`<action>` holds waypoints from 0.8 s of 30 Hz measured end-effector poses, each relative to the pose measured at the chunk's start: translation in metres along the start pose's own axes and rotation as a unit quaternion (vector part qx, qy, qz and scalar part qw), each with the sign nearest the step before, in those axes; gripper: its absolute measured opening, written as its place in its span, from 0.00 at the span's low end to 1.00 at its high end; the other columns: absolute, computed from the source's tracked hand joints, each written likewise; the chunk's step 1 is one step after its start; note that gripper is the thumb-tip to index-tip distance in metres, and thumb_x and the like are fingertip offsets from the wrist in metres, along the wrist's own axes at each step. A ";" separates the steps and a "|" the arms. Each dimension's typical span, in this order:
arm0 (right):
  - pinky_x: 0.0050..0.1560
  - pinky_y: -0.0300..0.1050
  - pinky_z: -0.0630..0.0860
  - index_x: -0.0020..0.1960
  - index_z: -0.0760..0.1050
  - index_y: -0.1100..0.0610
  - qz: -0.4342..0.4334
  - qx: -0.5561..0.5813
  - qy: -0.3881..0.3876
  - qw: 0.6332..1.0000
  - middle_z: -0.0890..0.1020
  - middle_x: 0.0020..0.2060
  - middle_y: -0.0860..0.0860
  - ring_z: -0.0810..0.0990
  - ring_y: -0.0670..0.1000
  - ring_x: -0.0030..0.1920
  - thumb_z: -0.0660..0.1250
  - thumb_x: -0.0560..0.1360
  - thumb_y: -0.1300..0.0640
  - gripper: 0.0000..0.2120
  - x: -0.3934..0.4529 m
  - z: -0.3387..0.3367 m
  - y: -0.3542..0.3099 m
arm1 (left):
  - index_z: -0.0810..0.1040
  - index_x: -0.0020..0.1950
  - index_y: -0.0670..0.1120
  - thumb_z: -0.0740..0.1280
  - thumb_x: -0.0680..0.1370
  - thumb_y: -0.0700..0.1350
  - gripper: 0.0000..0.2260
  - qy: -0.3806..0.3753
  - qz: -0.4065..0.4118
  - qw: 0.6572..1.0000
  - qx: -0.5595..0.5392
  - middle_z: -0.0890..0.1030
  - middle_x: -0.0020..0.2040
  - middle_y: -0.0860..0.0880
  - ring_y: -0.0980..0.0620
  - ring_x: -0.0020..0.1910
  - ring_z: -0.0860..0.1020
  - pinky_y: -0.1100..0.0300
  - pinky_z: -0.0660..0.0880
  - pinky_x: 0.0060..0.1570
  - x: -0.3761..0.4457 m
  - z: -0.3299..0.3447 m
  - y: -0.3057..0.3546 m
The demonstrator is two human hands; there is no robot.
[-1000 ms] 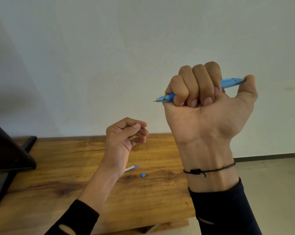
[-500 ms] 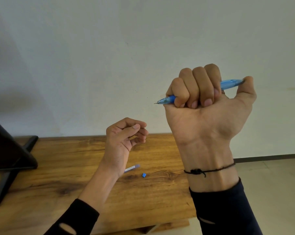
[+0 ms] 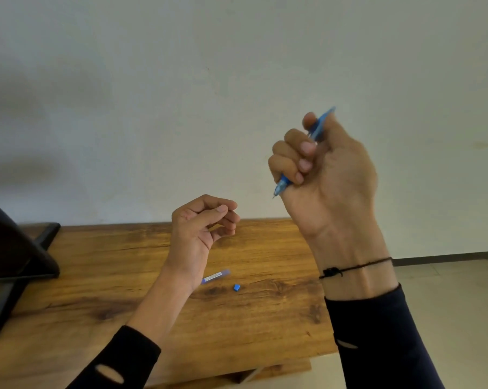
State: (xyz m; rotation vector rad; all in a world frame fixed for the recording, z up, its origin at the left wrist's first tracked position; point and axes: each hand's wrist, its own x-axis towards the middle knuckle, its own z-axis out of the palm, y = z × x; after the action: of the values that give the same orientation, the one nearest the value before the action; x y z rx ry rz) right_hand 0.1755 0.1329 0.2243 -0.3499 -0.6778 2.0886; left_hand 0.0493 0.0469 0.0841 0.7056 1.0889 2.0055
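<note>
The right hand (image 3: 329,186) is raised in front of a pale plastered wall (image 3: 153,108), clenched in a fist around a translucent blue plastic mechanical pencil (image 3: 282,186). Its four fingers wrap the barrel against the palm, and the thumb lies along the upper part. The pencil stands steeply tilted: its thin metal tip points down and to the left below the little finger, and its blue top end sticks out above the forefinger. It is held high in the air, well above the brown wood-grain desk (image 3: 265,318) and touching nothing but the hand. The left hand (image 3: 198,231) is lower and to the left, held over the desk without touching it. Its fingers are curled and the thumb tip is laid against the forefinger as in a pinch; whether anything thin sits between them cannot be told. On the desk, just beside the left wrist, lies a small clear tube with a blue end and a white label (image 3: 215,276), and near it to the right a tiny blue plastic cap (image 3: 236,287). The two lie apart. A thin black thread bracelet (image 3: 355,266) circles the right wrist above a dark sleeve (image 3: 377,341). A black angled stand (image 3: 15,259) sits at the desk's left end.
</note>
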 end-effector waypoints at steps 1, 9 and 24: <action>0.24 0.38 0.63 0.49 0.73 0.57 0.002 -0.035 0.015 0.999 0.70 0.28 0.50 0.63 0.46 0.26 0.54 0.90 0.49 0.17 0.004 -0.006 0.003 | 0.90 0.45 0.45 0.67 0.76 0.40 0.10 0.002 -0.001 1.000 0.001 0.86 0.39 0.44 0.50 0.39 0.84 0.60 0.82 0.40 0.001 -0.001 -0.001; 0.55 0.45 0.76 0.57 0.86 0.60 -0.043 -0.332 0.093 0.938 0.84 0.56 0.46 0.75 0.46 0.49 0.64 0.87 0.53 0.15 0.024 -0.055 0.040 | 0.91 0.52 0.45 0.76 0.79 0.50 0.09 -0.037 -0.024 0.994 0.098 0.89 0.45 0.42 0.49 0.43 0.87 0.57 0.85 0.43 0.002 0.005 -0.011; 0.31 0.39 0.77 0.48 0.85 0.65 0.061 -0.484 0.103 0.867 0.81 0.32 0.51 0.79 0.49 0.32 0.79 0.77 0.56 0.12 0.038 -0.112 0.067 | 0.90 0.48 0.42 0.73 0.82 0.38 0.06 -0.010 -0.138 0.972 0.187 0.88 0.39 0.43 0.53 0.36 0.86 0.56 0.87 0.40 0.003 0.001 -0.053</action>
State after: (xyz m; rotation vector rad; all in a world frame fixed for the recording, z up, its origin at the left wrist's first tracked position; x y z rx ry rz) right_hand 0.1626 0.1709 0.0948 -1.1727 -1.5742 1.6262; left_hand 0.0663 0.0698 0.0392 0.7155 1.4874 1.5709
